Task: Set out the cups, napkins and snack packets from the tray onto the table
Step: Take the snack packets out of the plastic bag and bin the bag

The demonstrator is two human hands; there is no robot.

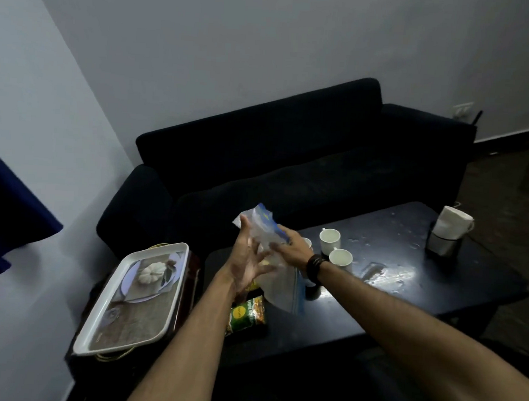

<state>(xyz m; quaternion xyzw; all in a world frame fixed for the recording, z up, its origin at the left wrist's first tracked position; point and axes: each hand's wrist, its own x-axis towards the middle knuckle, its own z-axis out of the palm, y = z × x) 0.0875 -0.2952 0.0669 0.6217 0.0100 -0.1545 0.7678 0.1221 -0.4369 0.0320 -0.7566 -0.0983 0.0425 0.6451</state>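
Both my hands hold a clear plastic snack bag [279, 289] with blue edges above the near left part of the dark table [405, 302]. My left hand [248, 261] grips its left side and my right hand [291, 248] grips its top. A green and yellow snack packet [245, 315] lies on the table just below the bag. Three white cups stand behind my hands: one [329, 239], another [341, 258], and a third [307, 242] partly hidden by my right hand. White napkins [450, 225] stand in a holder at the far right. The white tray [133, 297] sits to the left of the table, with nothing on it.
A dark sofa [290, 158] runs along the far side of the table. The tray rests on a low dark stand by the wall. The table's top is shiny with wet-looking patches near the middle [385, 276]. A blue curtain [5, 215] hangs at the left.
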